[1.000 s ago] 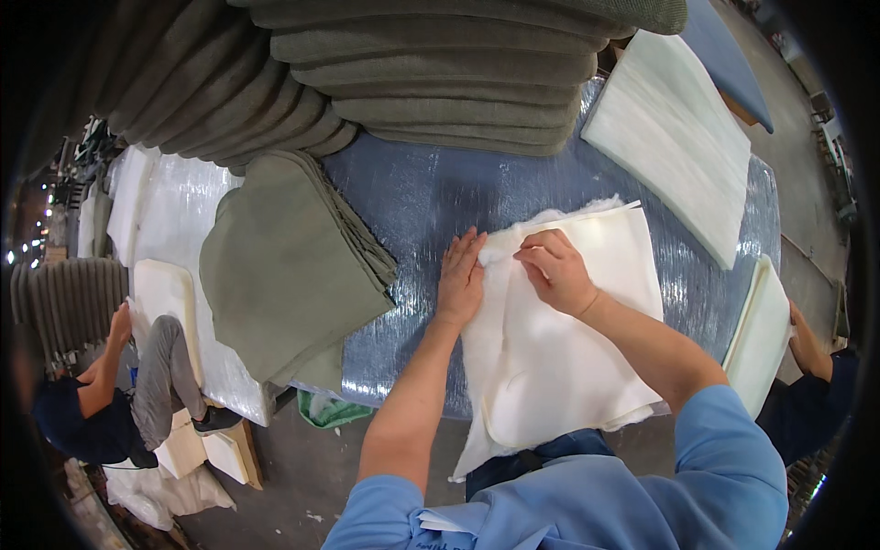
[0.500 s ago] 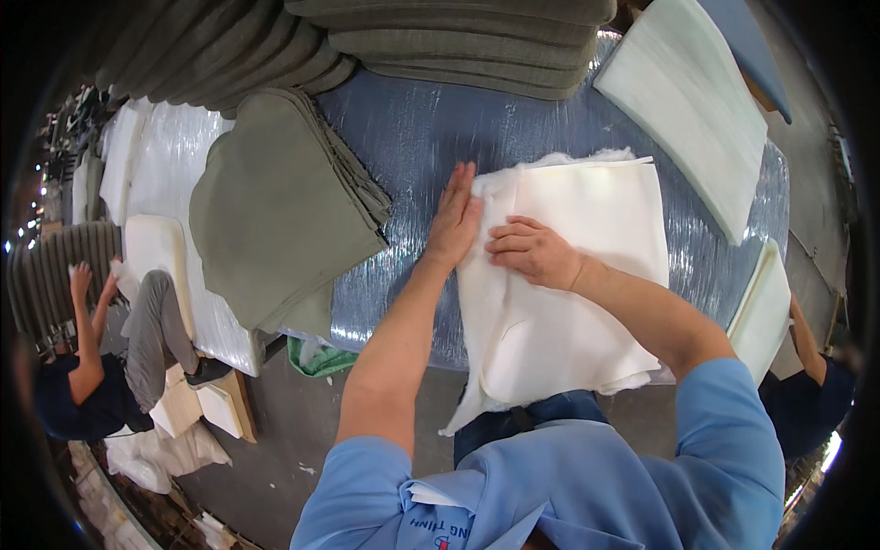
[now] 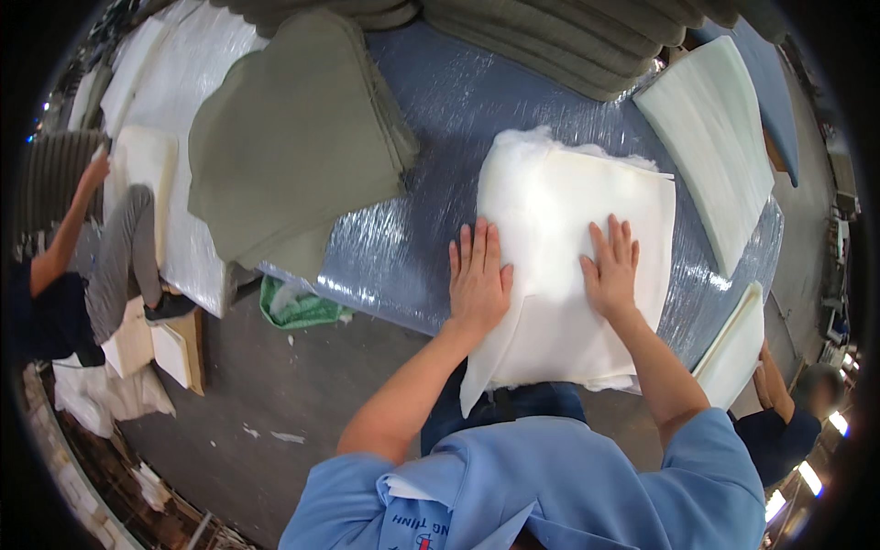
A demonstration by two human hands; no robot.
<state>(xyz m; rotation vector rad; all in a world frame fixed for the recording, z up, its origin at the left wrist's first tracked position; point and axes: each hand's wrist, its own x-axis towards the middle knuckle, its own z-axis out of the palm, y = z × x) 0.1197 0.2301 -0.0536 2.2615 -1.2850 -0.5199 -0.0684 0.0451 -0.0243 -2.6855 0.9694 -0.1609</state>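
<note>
Here's the white pad [image 3: 555, 261], lying on the table right beneath both hands and filling the space between them. The left hand [image 3: 480, 280] is flat, released, fingers stretched away from the body, laid across the pad's left edge. And the right hand [image 3: 612, 275], also released, lies palm down towards the pad's right side, fingers fanned a little.

Beyond the fingertips, fluffy wadding [image 3: 532, 139] pokes out along the pad's far edge. Nearer than the hands, the pad runs over the table's edge to the person's waist, and a pointed corner droops below the left wrist.

Around them, the table [image 3: 390, 261] gleams under clear film. Out to the left of the left hand and farther off, it's a stack of grey-green cloth [image 3: 293, 137]; straight beyond both hands, piled grey cushions [image 3: 559, 41]. Past the right hand, a pale slab [image 3: 720, 151] lies aslant. Down to the right of the right hand, a co-worker [image 3: 779, 440] has a hand at a folded sheet [image 3: 733, 344]. Well left of the left hand, below the cloth, there's a green bag [image 3: 298, 307], and farther left another co-worker [image 3: 60, 302] with one arm raised.
</note>
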